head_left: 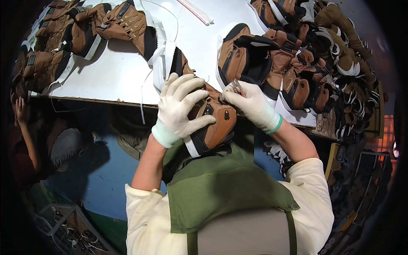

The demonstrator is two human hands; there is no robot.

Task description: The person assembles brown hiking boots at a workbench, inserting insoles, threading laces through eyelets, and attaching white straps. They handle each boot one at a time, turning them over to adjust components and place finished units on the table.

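A brown and black shoe upper (219, 121) with metal lace hooks and a white lower edge lies across the table's front edge, partly over my lap. My left hand (180, 104), in a white knit glove, rests on its left side. The fingers are spread and the thumb lies along the brown panel. At the upper's far right edge, my gloved right hand (250, 102) is closed with its fingertips against the material. A small metal tool with a reddish part (239, 88) sticks out of that hand; its exact kind is unclear.
More shoe uppers (127, 25) line the white table's (114, 80) left side. Another upper (246, 55) stands just right of my hands, before a large pile (306, 72). A white strip with red markings (195, 10) lies at the back. Another person's hand (20, 111) is at far left.
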